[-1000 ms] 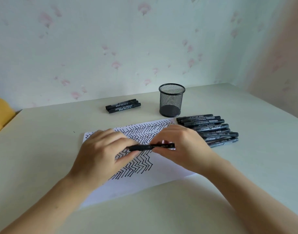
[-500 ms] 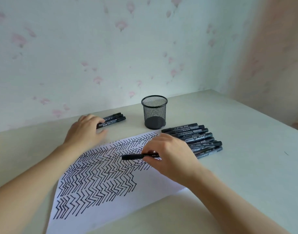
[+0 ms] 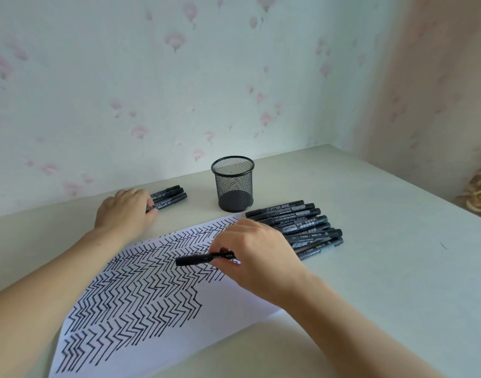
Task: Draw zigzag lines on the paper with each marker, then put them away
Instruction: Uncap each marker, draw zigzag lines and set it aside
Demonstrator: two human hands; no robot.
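A white paper [image 3: 234, 317] covered with black zigzag lines lies on the table in front of me. My right hand [image 3: 258, 255] is shut on a black marker [image 3: 195, 260], held level just above the paper and pointing left. My left hand [image 3: 125, 210] reaches to the back left, its fingers curled over the left ends of three black markers [image 3: 171, 196]; whether it grips one is hidden. A row of several more black markers [image 3: 299, 227] lies right of the paper. A black mesh pen cup [image 3: 233, 184] stands upright behind the paper.
The pale table [image 3: 383, 268] meets a flowered wall at the back and another wall at the right. A patterned object [image 3: 479, 195] sits beyond the table's right edge. A small dark mark [image 3: 443, 245] is on the tabletop at the right.
My left hand let go of the marker over the paper and moved back left onto the three markers. My right hand kept the marker. The view tilted up and left.
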